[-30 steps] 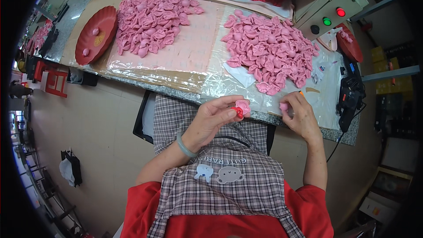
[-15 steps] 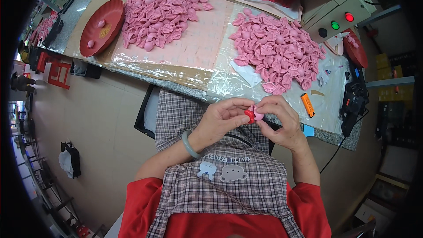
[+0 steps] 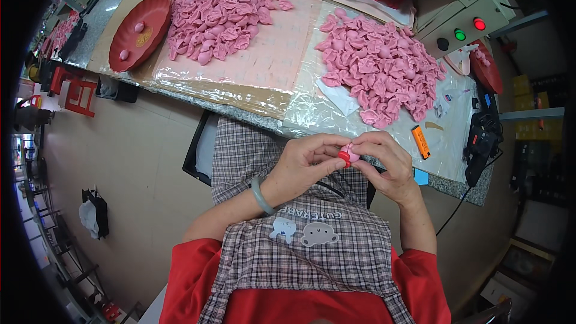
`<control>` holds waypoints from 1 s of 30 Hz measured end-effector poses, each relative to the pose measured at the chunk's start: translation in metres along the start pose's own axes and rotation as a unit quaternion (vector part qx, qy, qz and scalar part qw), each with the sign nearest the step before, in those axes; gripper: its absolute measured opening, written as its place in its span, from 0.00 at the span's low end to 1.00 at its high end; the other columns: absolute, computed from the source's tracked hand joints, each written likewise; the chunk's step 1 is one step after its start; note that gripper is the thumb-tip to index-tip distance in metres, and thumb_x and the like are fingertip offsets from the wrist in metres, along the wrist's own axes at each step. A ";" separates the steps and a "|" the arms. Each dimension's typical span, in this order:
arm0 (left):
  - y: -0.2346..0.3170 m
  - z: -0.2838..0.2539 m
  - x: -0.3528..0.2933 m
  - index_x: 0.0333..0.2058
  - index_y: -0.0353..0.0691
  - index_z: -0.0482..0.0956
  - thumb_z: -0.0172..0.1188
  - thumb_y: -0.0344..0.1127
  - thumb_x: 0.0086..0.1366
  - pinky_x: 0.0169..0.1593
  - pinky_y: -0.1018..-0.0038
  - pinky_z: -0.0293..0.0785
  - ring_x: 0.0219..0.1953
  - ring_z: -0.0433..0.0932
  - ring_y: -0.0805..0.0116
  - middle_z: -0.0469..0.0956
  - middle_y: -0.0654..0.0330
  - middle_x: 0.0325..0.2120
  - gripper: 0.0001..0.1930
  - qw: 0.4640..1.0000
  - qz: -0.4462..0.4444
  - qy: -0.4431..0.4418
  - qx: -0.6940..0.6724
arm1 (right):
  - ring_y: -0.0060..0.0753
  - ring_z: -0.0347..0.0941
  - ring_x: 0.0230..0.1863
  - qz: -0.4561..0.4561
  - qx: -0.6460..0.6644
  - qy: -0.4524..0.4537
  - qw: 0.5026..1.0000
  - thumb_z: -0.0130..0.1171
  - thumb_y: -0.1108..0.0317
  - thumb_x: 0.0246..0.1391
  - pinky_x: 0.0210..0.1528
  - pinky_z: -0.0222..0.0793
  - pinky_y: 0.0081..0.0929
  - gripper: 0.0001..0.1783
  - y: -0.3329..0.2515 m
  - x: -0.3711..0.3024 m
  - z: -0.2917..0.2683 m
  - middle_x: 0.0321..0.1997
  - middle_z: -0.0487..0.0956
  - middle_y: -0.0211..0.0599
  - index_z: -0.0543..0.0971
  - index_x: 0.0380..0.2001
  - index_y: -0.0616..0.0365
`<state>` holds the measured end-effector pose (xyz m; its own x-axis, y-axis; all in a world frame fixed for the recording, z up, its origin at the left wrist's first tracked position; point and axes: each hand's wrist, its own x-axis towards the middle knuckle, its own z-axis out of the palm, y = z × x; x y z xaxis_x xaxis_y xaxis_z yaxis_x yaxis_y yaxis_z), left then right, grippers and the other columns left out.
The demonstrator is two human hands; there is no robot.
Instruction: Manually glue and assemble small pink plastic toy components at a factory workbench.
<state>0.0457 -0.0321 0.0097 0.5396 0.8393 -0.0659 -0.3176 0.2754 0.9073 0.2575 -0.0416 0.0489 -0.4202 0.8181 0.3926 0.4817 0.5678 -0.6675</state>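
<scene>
1. Pink and red, soft-looking rubber or plastic: the small rounded piece with a pink body (image 3: 354, 157) and a glossy red band (image 3: 344, 158) is judged light, easily lifted by fingertips.
2. Handling, estimated: pliable rather than stiff. Loose pieces alike in colour show thin, curled edges, so hard pinching would probably dent or fold the pink part. Breakage seems unlikely; the smooth surface may slip a little.
3. Best hold, judged: red band from one side, pink body from the other, thumb opposing forefinger, light pressure.
4. Appearance: pink portion rounded, faces the right; red portion faces the left, touching it. Finer detail hidden by fingers.
5. Location: between both hands, in front of the near table edge, above the lap.
6. Grip: left hand (image 3: 303, 163) pinches the red side between thumb and fingers; right hand (image 3: 387, 165) has thumb and fingertips on the pink side. Pressure: cannot tell.
7. Surroundings: left heap of pink curled pieces (image 3: 219, 18) and right heap of pink curled pieces (image 3: 381, 69) on the table; red oval scalloped dish (image 3: 157, 9) at far left; slim orange stick-shaped object (image 3: 421, 142) near the right hand.
</scene>
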 end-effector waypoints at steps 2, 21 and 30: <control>0.000 0.001 0.001 0.52 0.29 0.75 0.60 0.23 0.64 0.48 0.77 0.80 0.45 0.81 0.69 0.79 0.54 0.46 0.17 1.000 0.019 0.002 0.025 | 0.39 0.79 0.41 -0.002 0.001 0.002 1.000 0.69 0.79 0.43 0.41 0.77 0.30 0.18 0.001 -0.001 0.000 0.43 0.79 0.40 0.80 0.40 0.59; -0.001 0.000 0.001 0.50 0.32 0.77 0.63 0.22 0.60 0.44 0.75 0.82 0.42 0.83 0.67 0.80 0.53 0.44 0.18 0.944 0.197 0.038 0.263 | 0.40 0.79 0.41 -0.066 -0.023 0.026 0.997 0.68 0.79 0.44 0.41 0.78 0.31 0.17 0.006 0.003 0.008 0.43 0.80 0.42 0.83 0.41 0.61; -0.001 -0.006 0.010 0.61 0.35 0.67 0.56 0.31 0.70 0.52 0.74 0.76 0.49 0.78 0.70 0.78 0.54 0.47 0.22 0.990 -0.019 0.024 -0.135 | 0.41 0.77 0.46 0.008 0.030 0.027 0.999 0.72 0.75 0.41 0.47 0.74 0.32 0.26 0.006 0.013 0.012 0.49 0.77 0.43 0.81 0.49 0.60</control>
<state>0.0468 -0.0216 0.0054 0.5198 0.8452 -0.1241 -0.4981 0.4179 0.7598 0.2454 -0.0283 0.0424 -0.3705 0.8314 0.4141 0.4408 0.5498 -0.7095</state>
